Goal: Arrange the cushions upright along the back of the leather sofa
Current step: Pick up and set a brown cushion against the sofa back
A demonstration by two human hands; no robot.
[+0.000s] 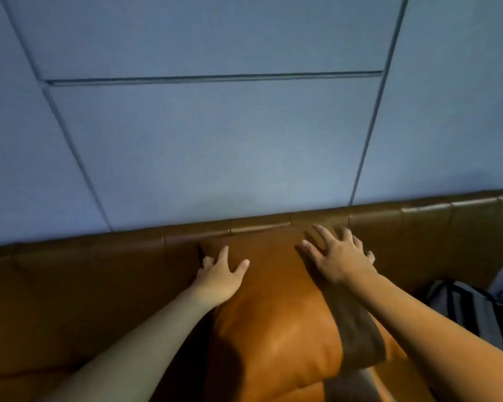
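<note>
Leaning against the leather sofa back (pixel 418 224), one orange leather cushion (pixel 276 314) is pressed upright by the left hand (pixel 219 275) and right hand (pixel 339 256), both flat and unclenched, while further cushions cannot be seen.

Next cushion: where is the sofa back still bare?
Bare sofa backrest left of the orange cushion. A shorter bare stretch right of it, ending at the striped bag. The middle is taken by the cushion under the left hand and right hand.
</note>
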